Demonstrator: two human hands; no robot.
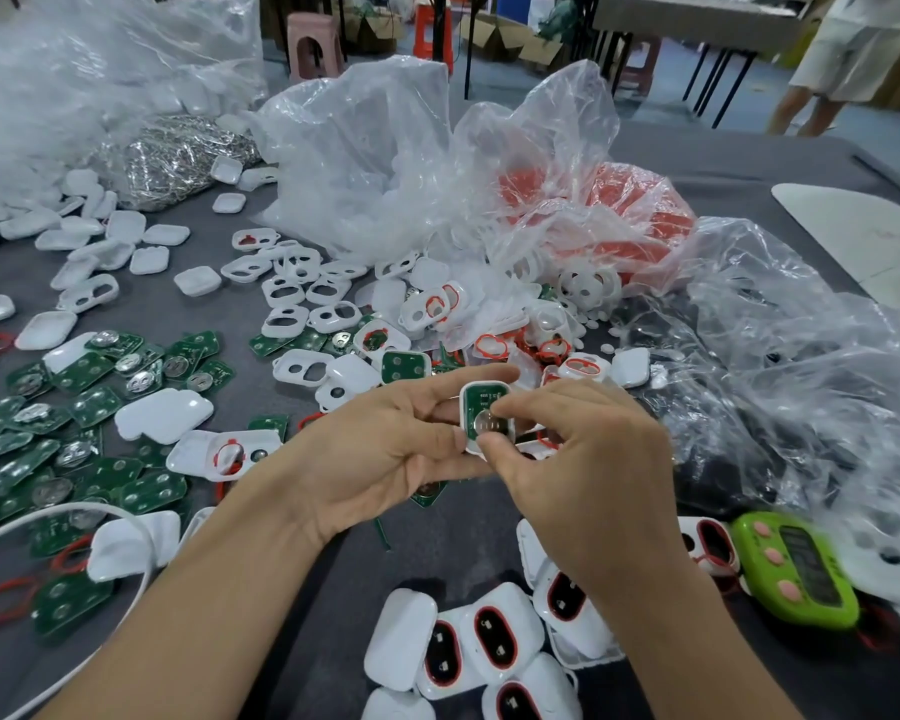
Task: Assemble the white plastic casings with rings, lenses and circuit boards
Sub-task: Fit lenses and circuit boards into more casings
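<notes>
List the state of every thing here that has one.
held casing, open, circuit board seated inside.
left hand, gripping the held casing.
right hand, pinching the held casing.
finished casings, closed, windows filled.
front shells, empty, windows open.
loose circuit boards, unassembled, scattered on the table.
green timer, face up, display blurred.
</notes>
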